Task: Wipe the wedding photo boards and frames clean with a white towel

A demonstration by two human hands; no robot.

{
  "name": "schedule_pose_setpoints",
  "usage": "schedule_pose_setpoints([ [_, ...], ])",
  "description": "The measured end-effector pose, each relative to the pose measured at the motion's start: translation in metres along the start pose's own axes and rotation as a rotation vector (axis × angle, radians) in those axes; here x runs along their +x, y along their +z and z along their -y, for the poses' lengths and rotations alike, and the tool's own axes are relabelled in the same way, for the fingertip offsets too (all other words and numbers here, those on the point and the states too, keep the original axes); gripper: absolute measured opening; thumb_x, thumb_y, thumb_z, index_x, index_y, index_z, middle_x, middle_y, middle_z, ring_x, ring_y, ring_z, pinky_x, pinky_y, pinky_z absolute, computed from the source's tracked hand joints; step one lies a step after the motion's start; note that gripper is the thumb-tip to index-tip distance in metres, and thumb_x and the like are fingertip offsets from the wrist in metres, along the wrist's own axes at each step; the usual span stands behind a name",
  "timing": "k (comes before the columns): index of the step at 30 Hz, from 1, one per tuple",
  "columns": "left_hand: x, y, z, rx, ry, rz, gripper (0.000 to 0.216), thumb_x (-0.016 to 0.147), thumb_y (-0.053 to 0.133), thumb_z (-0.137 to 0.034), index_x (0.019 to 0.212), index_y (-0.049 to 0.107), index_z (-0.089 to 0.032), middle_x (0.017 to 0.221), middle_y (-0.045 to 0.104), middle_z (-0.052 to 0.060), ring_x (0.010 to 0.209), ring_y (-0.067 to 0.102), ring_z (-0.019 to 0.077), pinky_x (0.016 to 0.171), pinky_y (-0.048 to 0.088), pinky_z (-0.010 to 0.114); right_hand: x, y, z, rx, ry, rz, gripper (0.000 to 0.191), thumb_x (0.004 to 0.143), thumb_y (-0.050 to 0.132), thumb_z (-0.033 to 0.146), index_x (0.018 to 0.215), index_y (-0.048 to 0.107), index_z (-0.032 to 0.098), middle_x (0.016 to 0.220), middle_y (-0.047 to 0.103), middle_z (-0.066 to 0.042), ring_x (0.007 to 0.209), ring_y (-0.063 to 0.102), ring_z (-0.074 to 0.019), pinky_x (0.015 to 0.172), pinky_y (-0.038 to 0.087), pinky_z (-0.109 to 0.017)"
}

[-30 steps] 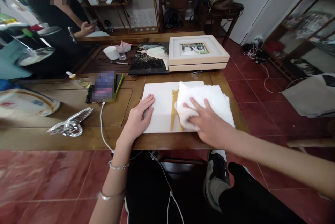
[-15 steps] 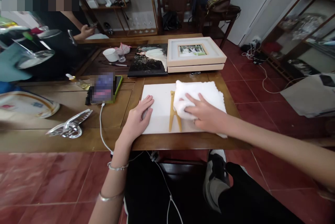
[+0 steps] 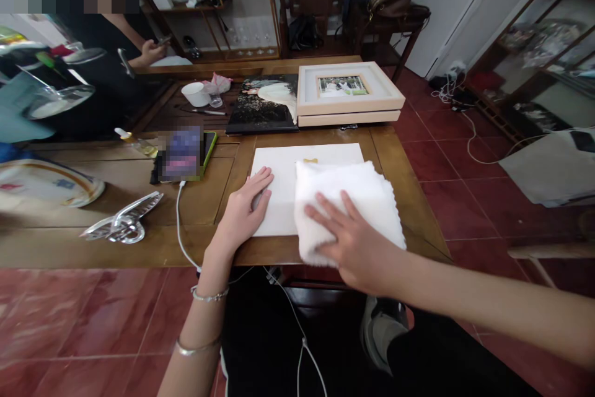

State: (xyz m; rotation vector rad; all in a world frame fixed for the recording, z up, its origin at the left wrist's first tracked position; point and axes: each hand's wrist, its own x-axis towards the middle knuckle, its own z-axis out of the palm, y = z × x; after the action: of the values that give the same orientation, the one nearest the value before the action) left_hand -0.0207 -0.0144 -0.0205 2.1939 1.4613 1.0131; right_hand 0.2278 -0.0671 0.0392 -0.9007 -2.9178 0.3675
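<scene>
My left hand (image 3: 245, 208) rests flat on the left side of a white rectangular panel (image 3: 281, 168), fingers stretched out and holding nothing. Under my right hand (image 3: 356, 239) is a fluffy white cloth (image 3: 344, 177), which it holds and presses down with fingers spread over the top. The cloth covers the right part of the panel and hangs over the table's front edge. Only the top of a yellow shape (image 3: 310, 160) on the panel shows above the cloth; the rest is hidden.
Behind the panel, a dark photo board (image 3: 263, 106) lies beside stacked pale wooden frames (image 3: 304, 111). On the left are a phone (image 3: 210, 148) with a white cable (image 3: 179, 217), a dropper bottle (image 3: 139, 144), a clear hair claw (image 3: 124, 222) and a white cup (image 3: 195, 95). A person's hand (image 3: 153, 50) holds a phone.
My right hand has drawn the cloth toward me and slightly left, down past the table edge. Most of the yellow shape is now covered. My left hand stays put.
</scene>
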Motion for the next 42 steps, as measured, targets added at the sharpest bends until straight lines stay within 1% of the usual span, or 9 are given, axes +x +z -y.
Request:
schedule_pose_setpoints([
  [3,0.000,0.000,0.000,-0.006,0.001,0.001,0.035,0.091,0.048,-0.026,0.123,0.061,-0.017,0.135,0.056,0.009,0.130,0.047,0.0228,0.114,0.032,0.045,-0.013,0.000,0.020,0.008,-0.132,0.044,0.030,0.074,0.062,0.017,0.102,0.071,0.021,0.151,0.032,-0.016,0.141,0.013,-0.0426,0.107,0.010,-0.071],
  [6,0.000,0.000,0.000,-0.007,-0.005,0.004,0.035,0.091,0.047,-0.026,0.123,0.060,-0.020,0.135,0.056,0.008,0.130,0.046,0.0223,0.114,0.032,0.045,-0.009,-0.005,0.017,0.002,-0.188,0.089,0.031,0.073,0.061,0.014,0.101,0.070,0.020,0.149,0.037,-0.014,0.141,0.018,-0.0389,0.108,0.012,-0.069],
  [13,0.001,0.000,0.000,-0.009,0.008,-0.001,0.036,0.091,0.048,-0.026,0.123,0.061,-0.016,0.135,0.056,0.010,0.130,0.046,0.0245,0.113,0.032,0.047,0.043,-0.024,-0.044,-0.003,-0.071,0.092,0.050,0.069,0.047,0.001,0.116,0.061,0.013,0.142,0.046,-0.017,0.142,0.019,-0.0290,0.111,0.019,-0.062],
  [19,0.001,0.000,-0.001,-0.011,0.002,0.002,0.036,0.091,0.048,-0.024,0.123,0.060,-0.015,0.135,0.055,0.010,0.131,0.046,0.0231,0.113,0.032,0.045,0.084,-0.028,-0.088,-0.034,0.055,0.001,0.053,0.070,0.041,-0.001,0.120,0.056,0.009,0.131,0.056,-0.019,0.141,0.025,-0.0293,0.107,0.026,-0.060],
  [25,0.001,0.000,-0.002,-0.015,-0.005,0.012,0.036,0.092,0.047,-0.024,0.124,0.060,-0.016,0.135,0.055,0.010,0.131,0.045,0.0227,0.114,0.032,0.045,0.063,-0.013,-0.037,-0.137,0.043,0.016,0.052,0.074,0.049,0.006,0.124,0.060,0.016,0.147,0.038,-0.019,0.140,0.019,-0.0410,0.103,0.019,-0.071],
  [30,0.002,-0.001,-0.002,-0.009,0.002,0.014,0.036,0.091,0.046,-0.024,0.124,0.060,-0.017,0.136,0.055,0.009,0.131,0.046,0.0231,0.114,0.032,0.046,0.025,-0.010,0.022,-0.058,-0.066,0.097,0.038,0.078,0.055,0.017,0.114,0.067,0.020,0.145,0.041,-0.020,0.137,0.024,-0.0449,0.102,0.019,-0.072],
  [33,0.002,-0.001,-0.002,-0.012,0.009,0.006,0.036,0.091,0.046,-0.023,0.123,0.061,-0.017,0.136,0.055,0.009,0.130,0.046,0.0228,0.113,0.033,0.046,0.018,-0.014,0.032,-0.035,-0.105,0.120,0.036,0.078,0.055,0.017,0.112,0.067,0.020,0.145,0.042,-0.020,0.137,0.026,-0.0428,0.103,0.021,-0.071],
  [36,0.002,0.000,-0.001,-0.014,0.013,0.010,0.036,0.091,0.046,-0.023,0.123,0.061,-0.016,0.135,0.055,0.010,0.130,0.046,0.0226,0.114,0.033,0.045,0.029,-0.017,0.017,-0.042,-0.088,0.114,0.038,0.078,0.053,0.014,0.113,0.066,0.019,0.143,0.044,-0.019,0.138,0.028,-0.0392,0.103,0.024,-0.068],
  [42,0.002,0.000,-0.002,-0.019,-0.003,0.005,0.036,0.091,0.047,-0.024,0.123,0.061,-0.017,0.135,0.055,0.010,0.131,0.046,0.0235,0.114,0.032,0.045,0.080,-0.026,-0.049,-0.173,0.065,0.105,0.052,0.075,0.047,0.005,0.125,0.056,0.015,0.148,0.036,-0.019,0.140,0.020,-0.0392,0.100,0.025,-0.071],
])
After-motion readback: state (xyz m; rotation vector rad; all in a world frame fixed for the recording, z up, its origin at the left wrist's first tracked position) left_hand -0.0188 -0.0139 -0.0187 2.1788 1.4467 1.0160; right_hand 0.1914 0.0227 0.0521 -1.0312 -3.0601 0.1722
